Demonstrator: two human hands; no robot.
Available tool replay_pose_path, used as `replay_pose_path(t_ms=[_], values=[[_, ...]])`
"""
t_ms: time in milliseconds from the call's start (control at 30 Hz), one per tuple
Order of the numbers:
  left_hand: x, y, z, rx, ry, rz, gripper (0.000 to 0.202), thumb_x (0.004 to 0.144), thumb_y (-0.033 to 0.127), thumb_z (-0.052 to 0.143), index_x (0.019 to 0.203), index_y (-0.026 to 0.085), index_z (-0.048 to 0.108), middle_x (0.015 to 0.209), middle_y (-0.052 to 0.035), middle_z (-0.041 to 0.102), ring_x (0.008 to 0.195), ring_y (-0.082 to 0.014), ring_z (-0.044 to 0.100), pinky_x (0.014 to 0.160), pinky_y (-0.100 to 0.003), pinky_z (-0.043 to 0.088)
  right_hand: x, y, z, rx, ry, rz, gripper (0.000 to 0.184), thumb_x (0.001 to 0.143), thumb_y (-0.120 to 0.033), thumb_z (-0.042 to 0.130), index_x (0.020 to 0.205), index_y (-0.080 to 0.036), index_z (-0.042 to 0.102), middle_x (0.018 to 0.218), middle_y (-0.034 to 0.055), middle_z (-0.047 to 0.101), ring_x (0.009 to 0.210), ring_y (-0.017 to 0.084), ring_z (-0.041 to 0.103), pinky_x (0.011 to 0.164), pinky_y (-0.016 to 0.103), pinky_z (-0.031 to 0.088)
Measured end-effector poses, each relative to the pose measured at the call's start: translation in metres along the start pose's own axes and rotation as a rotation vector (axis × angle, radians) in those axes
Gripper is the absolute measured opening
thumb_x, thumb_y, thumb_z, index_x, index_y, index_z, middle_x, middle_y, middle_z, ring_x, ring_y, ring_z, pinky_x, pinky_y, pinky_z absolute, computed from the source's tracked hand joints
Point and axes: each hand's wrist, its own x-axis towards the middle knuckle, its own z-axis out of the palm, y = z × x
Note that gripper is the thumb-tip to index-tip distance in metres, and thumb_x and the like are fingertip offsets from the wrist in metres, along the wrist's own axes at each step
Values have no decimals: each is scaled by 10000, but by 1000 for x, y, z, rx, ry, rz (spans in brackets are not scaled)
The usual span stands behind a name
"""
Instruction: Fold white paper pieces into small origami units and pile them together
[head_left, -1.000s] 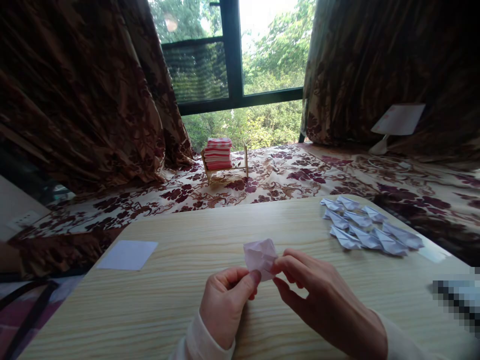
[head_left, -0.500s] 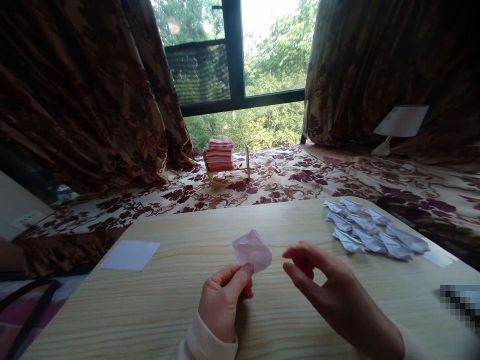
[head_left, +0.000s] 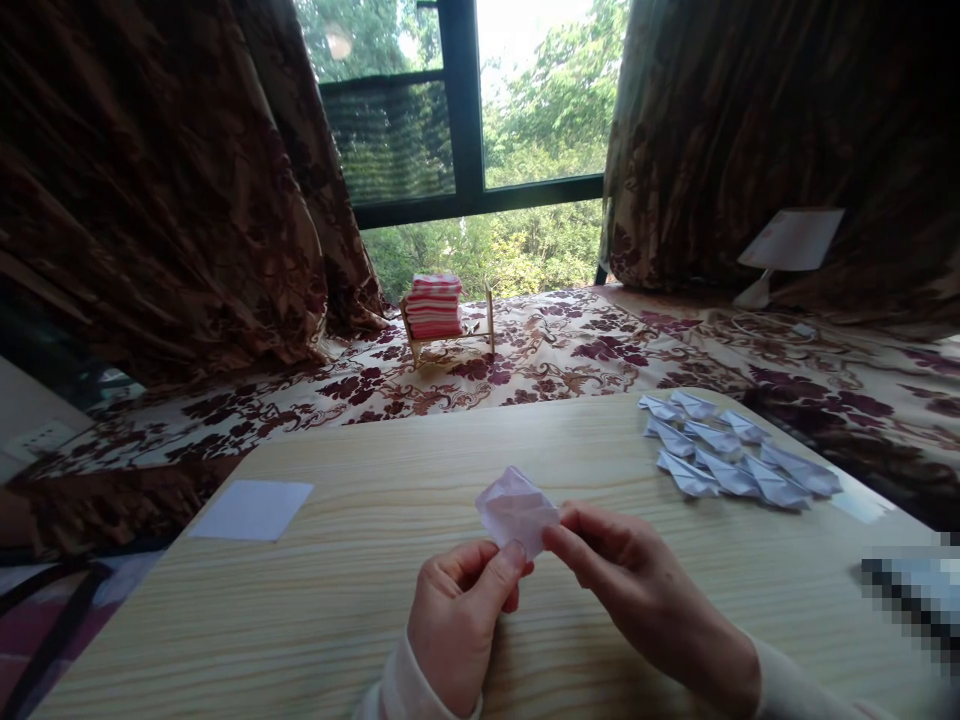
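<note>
Left hand (head_left: 454, 625) and right hand (head_left: 645, 600) pinch a half-folded paper piece (head_left: 516, 508) with closed fingertips above the worktop (head_left: 300, 620); finished folds (head_left: 731, 462) lie clustered right, one flat sheet (head_left: 251, 508) remains left.

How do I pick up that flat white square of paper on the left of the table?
The white paper square lies flat on the table, so there's nothing to pinch from above. Probably come from the left, where it sits near the table's edge: slide it slightly over the edge, then pinch that corner between thumb and finger.
</note>
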Motion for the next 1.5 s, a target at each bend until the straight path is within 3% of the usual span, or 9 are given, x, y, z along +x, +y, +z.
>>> replay_pose_path(t_ms=[133, 333, 533, 667, 800, 933, 1133, 1367, 1500], values=[[-3, 5, 3, 79, 49, 3, 389, 680, 487, 655, 467, 168, 589, 458, 20, 479, 537, -130, 454, 548, -249, 340, 1, 0, 0, 12, -7, 35, 461, 863, -534, 425, 553, -193, 433, 532, -42, 384, 511, 106, 373, 482, 222, 334], [-5, 14, 7, 84, -74, -16, 366, 683, 452, 634, 467, 160, 586, 486, 5, 514, 538, -128, 448, 565, -249, 362, 3, 1, 0, 64, -66, 29, 400, 855, -506, 476, 637, -175, 532, 557, -41, 411, 519, 101, 352, 481, 214, 327], [0, 12, 1, 46, -30, -17, 309, 662, 449, 657, 562, 158, 636, 520, 10, 533, 546, -125, 441, 564, -242, 351, 2, 4, -2, 123, -103, 93, 406, 836, -538, 506, 722, -162, 607, 531, -50, 385, 488, 91, 312, 444, 211, 291], [0, 10, -2, 151, -72, 10, 405, 711, 471, 601, 447, 169, 545, 483, 17, 464, 551, -130, 407, 572, -253, 312, 3, 5, -3, 112, -124, 133, 488, 822, -609, 464, 604, -175, 515, 498, -56, 348, 467, 90, 299, 436, 222, 267], [-1, 10, -2, 119, -78, -26, 437, 714, 497, 585, 423, 177, 528, 471, 8, 473, 559, -141, 410, 596, -262, 307, 3, -1, -9, 76, -152, 127, 554, 844, -645, 365, 522, -197, 407, 522, -23, 401, 511, 116, 386, 494, 245, 323], [-2, 11, 0, 102, -44, -47, 427, 693, 496, 604, 421, 174, 536, 462, 7, 469, 553, -139, 404, 598, -266, 305, 4, -3, -14, 83, -82, 151, 535, 843, -636, 383, 565, -185, 457, 568, -5, 450, 557, 132, 430, 540, 259, 356], [-5, 11, 3, 137, -147, -53, 391, 688, 469, 630, 461, 156, 571, 472, 5, 497, 531, -125, 430, 561, -253, 329, 5, 2, -8, 191, -92, 139, 460, 826, -578, 487, 628, -163, 517, 558, -32, 420, 518, 101, 379, 477, 228, 315], [5, -1, 1, -65, 10, -49, 426, 632, 545, 704, 709, 127, 704, 518, 9, 570, 495, -101, 480, 508, -219, 371, 3, 4, -4, 282, -165, 148, 429, 829, -538, 519, 701, -136, 597, 621, -4, 504, 556, 102, 415, 508, 226, 352], [5, -3, 1, -73, 49, -16, 378, 638, 490, 724, 700, 118, 719, 569, -12, 617, 526, -103, 501, 514, -208, 395, 2, 10, 1, 255, -162, 147, 422, 829, -525, 529, 682, -133, 579, 610, -15, 458, 557, 95, 378, 496, 217, 318]])
